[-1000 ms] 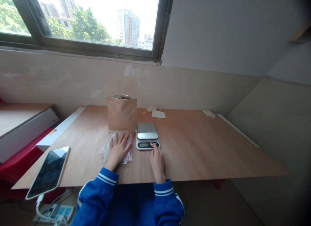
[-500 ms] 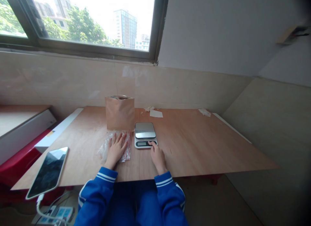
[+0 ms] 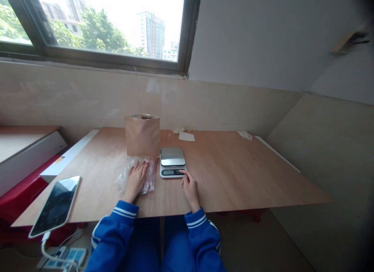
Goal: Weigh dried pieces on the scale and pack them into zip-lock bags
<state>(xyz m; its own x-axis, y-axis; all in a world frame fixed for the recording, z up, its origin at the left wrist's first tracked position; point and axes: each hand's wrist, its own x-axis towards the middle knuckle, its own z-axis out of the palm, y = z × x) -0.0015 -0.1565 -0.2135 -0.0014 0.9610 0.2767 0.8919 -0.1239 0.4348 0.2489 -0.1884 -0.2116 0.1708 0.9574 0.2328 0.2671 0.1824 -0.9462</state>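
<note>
A kitchen scale (image 3: 172, 172) with a steel weighing plate and a small display lies on the wooden table. My right hand (image 3: 190, 188) is at its front right, index finger stretched to the buttons beside the display, the other fingers curled. To the left, my left hand (image 3: 136, 178) rests flat on a pile of clear zip bags (image 3: 150, 176) with red seal lines, fingers close together. Behind the bags stands an upright brown pouch (image 3: 142, 137), its top edge open. What is inside the pouch cannot be made out.
A phone (image 3: 56, 205) with a white charging cable lies at the table's left front corner. Behind the scale are a white card (image 3: 186, 136) and scraps of paper. More crumpled white paper (image 3: 244, 135) lies at the back right. A power strip (image 3: 70, 257) is below the table.
My left hand's spread fingers have drawn together on the bags. My right index finger has straightened at the scale's buttons, and the display now shows faint marks. The view has shifted slightly.
</note>
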